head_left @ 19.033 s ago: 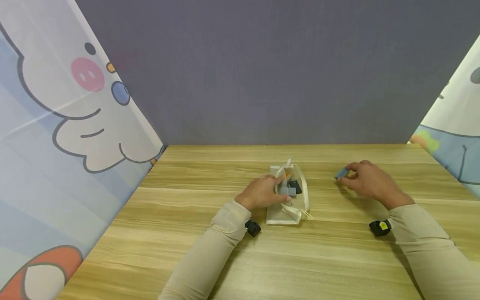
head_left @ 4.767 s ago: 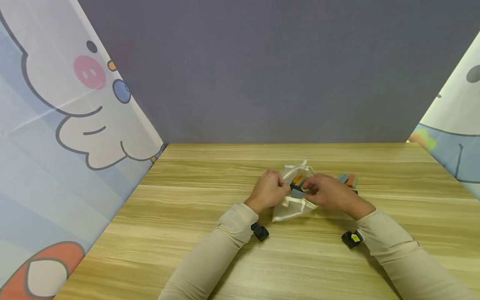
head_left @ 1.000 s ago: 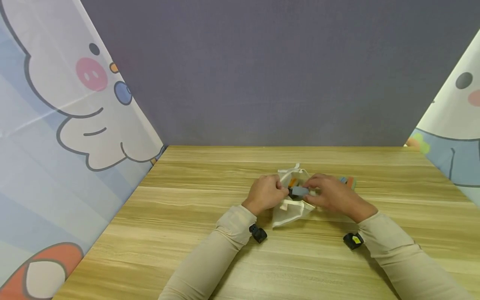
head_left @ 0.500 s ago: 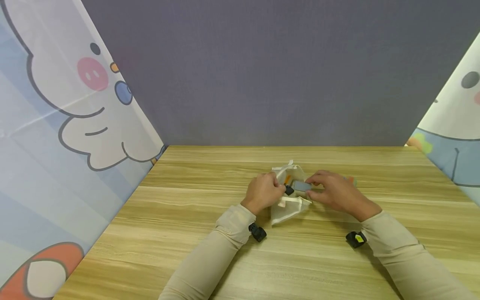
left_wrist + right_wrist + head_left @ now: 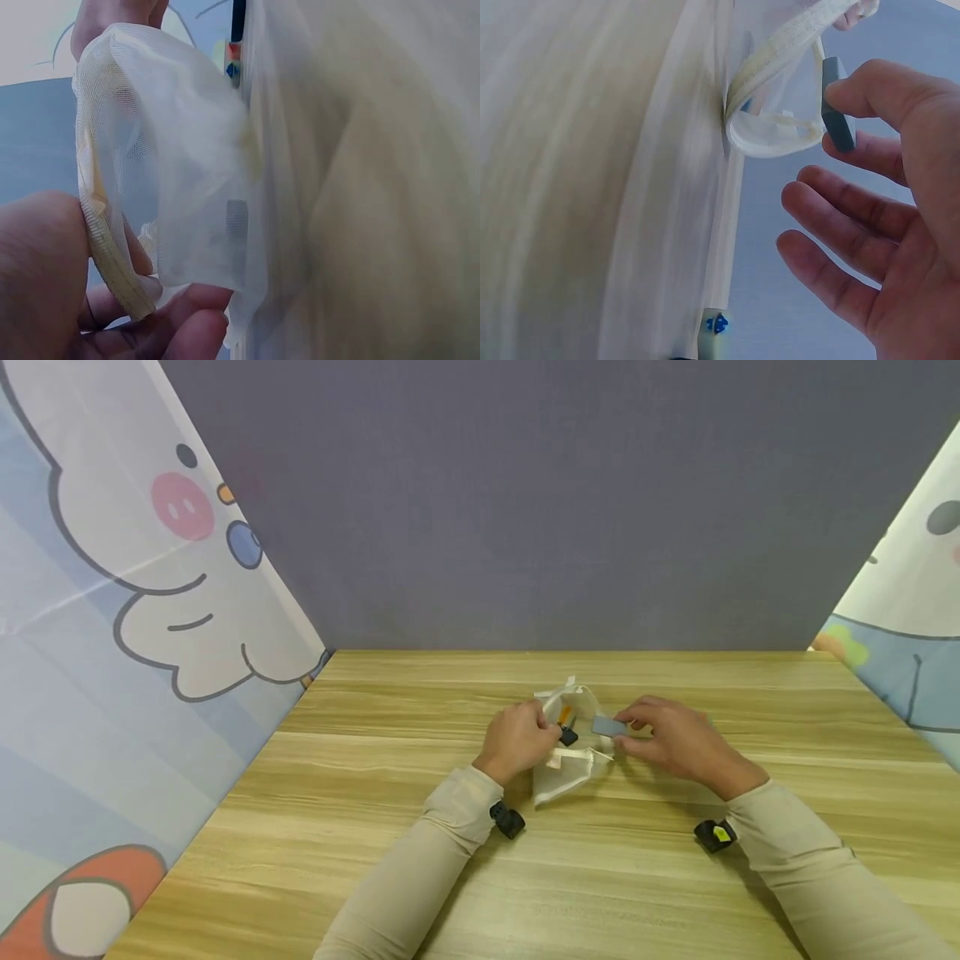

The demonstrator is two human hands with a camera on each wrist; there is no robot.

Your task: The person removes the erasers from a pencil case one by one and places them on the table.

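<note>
A whitish mesh bag [image 5: 564, 777] lies on the table with its mouth spread. My left hand [image 5: 517, 742] grips its left rim; in the left wrist view the fingers and thumb of the left hand [image 5: 112, 300] pinch the mesh bag's edge [image 5: 120, 281]. Inside the bag are a black piece [image 5: 568, 737] and an orange piece [image 5: 565, 716]. My right hand [image 5: 678, 743] pinches a grey flat block [image 5: 609, 727] at the bag's right rim. In the right wrist view, thumb and index finger of the right hand [image 5: 900, 180] hold the block [image 5: 838, 105], other fingers spread.
Partly hidden behind my right hand, small coloured pieces [image 5: 708, 719] lie on the wooden table [image 5: 600, 885]. A grey panel [image 5: 525, 510] stands along the table's back, with printed cloths [image 5: 67, 693] at the left and right sides.
The grey block has come up from inside the bag to its right rim, pinched in my right hand. My left hand and the bag have shifted slightly left.
</note>
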